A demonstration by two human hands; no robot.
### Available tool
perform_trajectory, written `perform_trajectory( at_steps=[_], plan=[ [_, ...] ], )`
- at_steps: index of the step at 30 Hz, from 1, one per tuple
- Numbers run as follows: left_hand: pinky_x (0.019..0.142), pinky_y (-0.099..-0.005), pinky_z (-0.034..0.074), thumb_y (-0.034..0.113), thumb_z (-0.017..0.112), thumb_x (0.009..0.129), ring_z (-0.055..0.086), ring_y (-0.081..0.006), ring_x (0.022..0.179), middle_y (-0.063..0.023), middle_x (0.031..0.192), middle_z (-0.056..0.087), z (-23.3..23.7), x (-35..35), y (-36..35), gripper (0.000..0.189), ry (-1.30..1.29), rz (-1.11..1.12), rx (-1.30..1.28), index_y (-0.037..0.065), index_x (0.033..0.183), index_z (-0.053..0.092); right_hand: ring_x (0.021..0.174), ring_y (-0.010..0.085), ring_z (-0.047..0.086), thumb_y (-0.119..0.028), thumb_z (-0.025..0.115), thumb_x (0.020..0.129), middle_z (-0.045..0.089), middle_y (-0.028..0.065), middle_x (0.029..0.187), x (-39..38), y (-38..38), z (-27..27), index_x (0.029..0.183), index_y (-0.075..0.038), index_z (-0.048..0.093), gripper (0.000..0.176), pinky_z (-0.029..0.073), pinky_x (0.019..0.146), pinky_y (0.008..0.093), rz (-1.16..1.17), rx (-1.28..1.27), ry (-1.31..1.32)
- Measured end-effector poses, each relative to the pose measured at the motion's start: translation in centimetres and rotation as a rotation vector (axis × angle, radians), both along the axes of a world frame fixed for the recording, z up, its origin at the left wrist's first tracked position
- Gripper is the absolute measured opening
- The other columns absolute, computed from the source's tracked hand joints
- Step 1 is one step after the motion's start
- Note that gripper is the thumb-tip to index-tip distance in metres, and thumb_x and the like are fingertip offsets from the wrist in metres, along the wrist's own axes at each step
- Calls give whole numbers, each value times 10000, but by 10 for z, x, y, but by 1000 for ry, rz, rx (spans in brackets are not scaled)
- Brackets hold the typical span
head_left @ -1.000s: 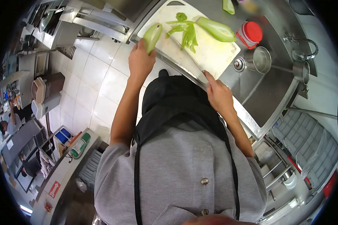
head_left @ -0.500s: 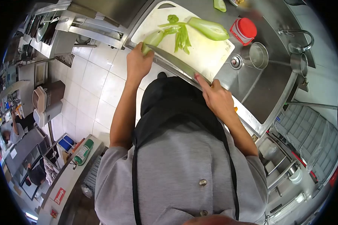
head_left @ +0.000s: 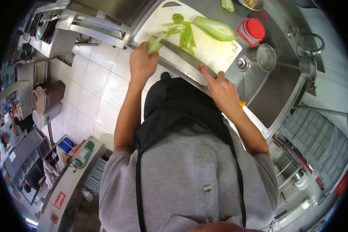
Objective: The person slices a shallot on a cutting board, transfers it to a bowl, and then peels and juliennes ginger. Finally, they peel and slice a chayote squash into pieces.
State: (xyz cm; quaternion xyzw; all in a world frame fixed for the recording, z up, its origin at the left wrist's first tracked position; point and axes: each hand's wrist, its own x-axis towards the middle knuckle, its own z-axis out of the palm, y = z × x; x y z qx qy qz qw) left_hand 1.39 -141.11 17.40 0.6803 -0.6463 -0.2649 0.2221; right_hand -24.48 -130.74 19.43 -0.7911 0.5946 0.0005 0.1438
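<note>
My left hand (head_left: 144, 60) is closed around a pale green vegetable piece (head_left: 154, 45) at the near-left edge of the white cutting board (head_left: 216, 54). My right hand (head_left: 222, 91) grips a knife (head_left: 183, 55), its long blade slanting over the board with the tip at the held piece. Just beyond the blade lie green peelings (head_left: 187, 38) in a loose heap. A larger pale green vegetable (head_left: 214, 29), thick and tapering, rests on the right part of the board.
Right of the board stands a red-lidded tub (head_left: 253, 31), beside the steel sink (head_left: 270, 92). A clear container (head_left: 265, 57) sits near the drain, under the faucet (head_left: 317, 38). Behind are a metal bowl (head_left: 253, 4) and another green piece (head_left: 227, 5). Other people work at far left.
The knife tip has moved up and slightly right along the held piece. My left hand has turned the piece slightly, and a paler cut face now shows.
</note>
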Motion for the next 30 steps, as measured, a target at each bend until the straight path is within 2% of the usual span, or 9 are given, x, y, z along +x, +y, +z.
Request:
perform_trajectory(
  at_steps=[13, 16, 18, 22, 24, 25, 27, 29, 30],
  plan=[
    [822, -469, 528, 210, 661, 790, 674, -444, 911, -305, 937, 680, 20, -5, -8, 511, -175, -58, 133, -79, 1211, 622, 625, 341, 680, -114, 548, 904, 591, 189, 827, 10, -21, -8, 1451, -190, 463, 559, 561, 529, 427, -102, -35, 146],
    [827, -471, 532, 199, 681, 779, 674, -444, 912, -292, 957, 687, 19, 1, -3, 518, -188, -94, 110, -60, 1224, 620, 586, 313, 670, -136, 510, 945, 634, 197, 827, -7, -23, 0, 1428, -157, 484, 484, 544, 501, 384, -72, -18, -97],
    [828, -473, 534, 189, 693, 774, 674, -445, 912, -282, 964, 692, 18, 3, 1, 507, -205, -104, 64, -43, 1220, 626, 603, 336, 665, -152, 454, 976, 665, 225, 832, -18, -26, 14, 1405, -110, 484, 432, 549, 558, 406, -512, 726, -686],
    [745, -505, 537, 158, 659, 795, 668, -441, 831, -265, 930, 691, 12, 12, 5, 338, -306, -199, 4, 18, 1102, 647, 648, 367, 665, -150, 440, 979, 670, 232, 794, -33, -7, 8, 1383, -67, 480, 414, 547, 597, 431, -657, 966, -1000],
    [718, -507, 536, 165, 669, 801, 666, -446, 810, -259, 905, 689, 4, 21, 2, 333, -348, -232, -68, 35, 1107, 651, 656, 377, 660, -137, 501, 959, 668, 239, 799, -30, 3, 15, 1387, -88, 472, 432, 546, 608, 461, -514, 572, -601],
    [657, -467, 528, 176, 662, 826, 666, -395, 726, -219, 832, 679, 3, 26, 1, 304, -229, -270, -35, 19, 1086, 650, 656, 377, 660, -137, 501, 959, 668, 239, 799, -28, 9, 11, 1387, -88, 472, 432, 546, 608, 461, -516, 573, -605],
    [596, -428, 519, 187, 654, 851, 667, -344, 641, -178, 760, 668, 3, 27, -1, 282, -110, -312, 0, 3, 1064, 649, 625, 367, 655, -127, 579, 920, 647, 225, 822, -21, 22, 5, 1383, -137, 481, 473, 547, 580, 457, -269, 41, -331],
    [458, -293, 401, 210, 628, 899, 510, -151, 472, -34, 634, 533, 10, 22, -3, 254, 467, 32, 646, -24, 999, 628, 618, 351, 656, -129, 607, 899, 624, 207, 817, -15, 27, 20, 1382, -156, 487, 499, 548, 569, 452, -205, 60, -219],
    [458, -293, 401, 210, 628, 899, 510, -151, 472, -34, 634, 533, 16, 18, -2, 254, 467, 31, 650, -24, 999, 628, 611, 335, 658, -131, 635, 877, 601, 189, 812, -11, 29, 28, 1382, -175, 493, 526, 550, 557, 448, -135, 83, -107]
  ],
)
